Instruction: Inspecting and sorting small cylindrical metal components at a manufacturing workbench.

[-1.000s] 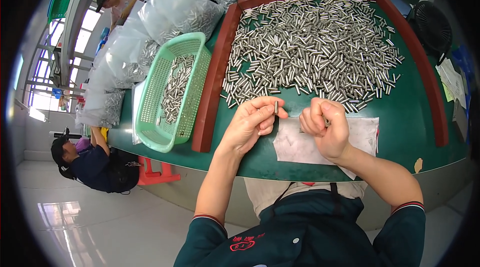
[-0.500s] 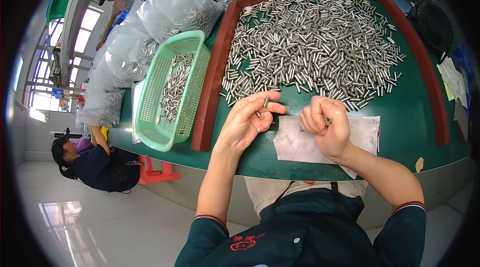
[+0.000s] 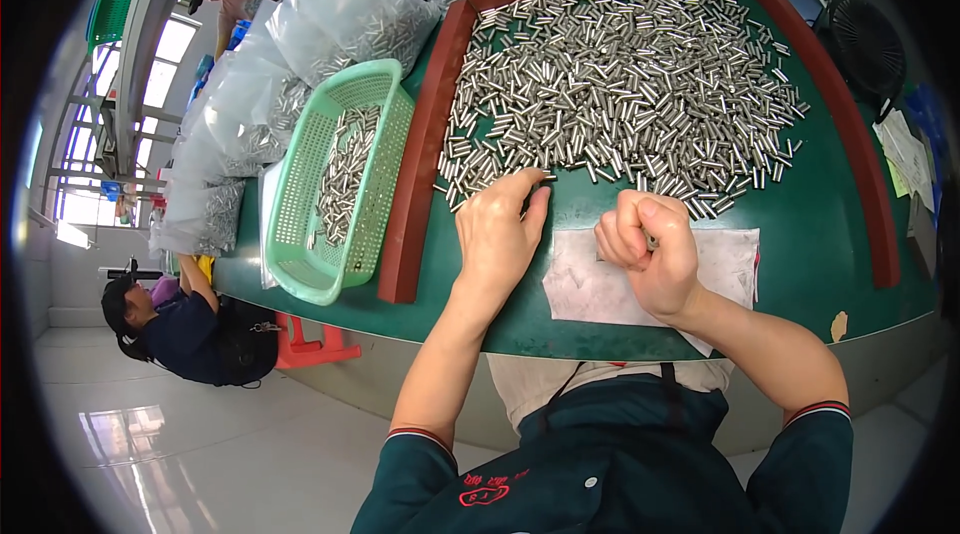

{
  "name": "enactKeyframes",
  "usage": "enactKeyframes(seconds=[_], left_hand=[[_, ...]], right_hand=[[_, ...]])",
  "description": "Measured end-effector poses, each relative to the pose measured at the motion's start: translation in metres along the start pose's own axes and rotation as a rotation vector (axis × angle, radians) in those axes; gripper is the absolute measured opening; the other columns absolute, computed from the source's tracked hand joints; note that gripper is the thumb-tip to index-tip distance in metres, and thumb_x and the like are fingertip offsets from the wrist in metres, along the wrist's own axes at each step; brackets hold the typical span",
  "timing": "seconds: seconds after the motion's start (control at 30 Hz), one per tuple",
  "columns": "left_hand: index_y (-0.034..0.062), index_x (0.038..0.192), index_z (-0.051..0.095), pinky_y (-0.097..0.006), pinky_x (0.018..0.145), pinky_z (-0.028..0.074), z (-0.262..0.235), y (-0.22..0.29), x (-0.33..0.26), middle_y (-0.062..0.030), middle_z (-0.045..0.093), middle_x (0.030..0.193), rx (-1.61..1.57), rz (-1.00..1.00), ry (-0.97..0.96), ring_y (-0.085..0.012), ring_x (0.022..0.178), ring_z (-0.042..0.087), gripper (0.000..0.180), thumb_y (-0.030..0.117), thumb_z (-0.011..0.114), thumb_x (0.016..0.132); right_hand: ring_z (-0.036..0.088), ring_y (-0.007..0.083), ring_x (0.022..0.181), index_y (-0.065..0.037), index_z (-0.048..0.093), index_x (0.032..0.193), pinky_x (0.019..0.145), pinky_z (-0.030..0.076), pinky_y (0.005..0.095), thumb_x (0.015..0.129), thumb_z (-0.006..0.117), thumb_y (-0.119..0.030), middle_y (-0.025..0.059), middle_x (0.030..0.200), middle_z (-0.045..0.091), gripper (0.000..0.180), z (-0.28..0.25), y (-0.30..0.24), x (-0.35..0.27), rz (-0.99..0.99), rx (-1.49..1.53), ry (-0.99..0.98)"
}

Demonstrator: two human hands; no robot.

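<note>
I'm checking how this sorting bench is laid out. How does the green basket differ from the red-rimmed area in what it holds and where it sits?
The green basket holds a thin strip of metal pins; the red-rimmed area holds a broad, dense spread of them. The basket is perforated plastic at the table's left edge; the rimmed area is flat green tabletop, in front of the person. The left hand touches only the spread. Both hold the same kind of short silver pins.

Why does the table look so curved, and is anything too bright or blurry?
Head view: the fisheye lens bends the table's red rim and blackens the corners; the windows at left blow out white; the metal pins glint; both hands look sharp.
</note>
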State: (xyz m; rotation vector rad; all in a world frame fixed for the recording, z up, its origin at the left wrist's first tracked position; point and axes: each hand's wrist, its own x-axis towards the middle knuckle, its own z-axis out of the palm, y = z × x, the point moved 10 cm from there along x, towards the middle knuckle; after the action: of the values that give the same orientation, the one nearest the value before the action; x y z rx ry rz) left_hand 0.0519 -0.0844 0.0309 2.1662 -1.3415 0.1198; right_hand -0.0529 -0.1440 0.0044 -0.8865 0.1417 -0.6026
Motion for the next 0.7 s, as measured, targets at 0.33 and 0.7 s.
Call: enactKeyframes(seconds=[0.33, 0.7], left_hand=[[0.0035, 0.072, 0.06, -0.031, 0.044, 0.037, 0.015, 0.035, -0.013, -0.0076, 0.049, 0.05, -0.278, 0.229, -0.259, -0.0206, 0.044, 0.048, 0.006, 0.003, 0.063, 0.067], [0.0033, 0.065, 0.058, -0.034, 0.044, 0.039, 0.024, 0.04, -0.024, -0.0103, 0.051, 0.049, -0.274, 0.199, -0.425, -0.0255, 0.045, 0.051, 0.004, 0.005, 0.062, 0.066]], right_hand=[[0.022, 0.0069, 0.043, -0.007, 0.029, 0.052, 0.042, 0.019, 0.0229, 0.082, 0.033, -0.018, -0.001, 0.046, 0.027, 0.032, -0.004, -0.002, -0.001, -0.006, 0.062, 0.01], [0.019, 0.0084, 0.04, -0.01, 0.029, 0.052, 0.041, 0.019, 0.0248, 0.083, 0.034, -0.024, -0.0022, 0.043, 0.026, 0.034, -0.003, -0.006, 0.0, -0.029, 0.033, -0.025]])
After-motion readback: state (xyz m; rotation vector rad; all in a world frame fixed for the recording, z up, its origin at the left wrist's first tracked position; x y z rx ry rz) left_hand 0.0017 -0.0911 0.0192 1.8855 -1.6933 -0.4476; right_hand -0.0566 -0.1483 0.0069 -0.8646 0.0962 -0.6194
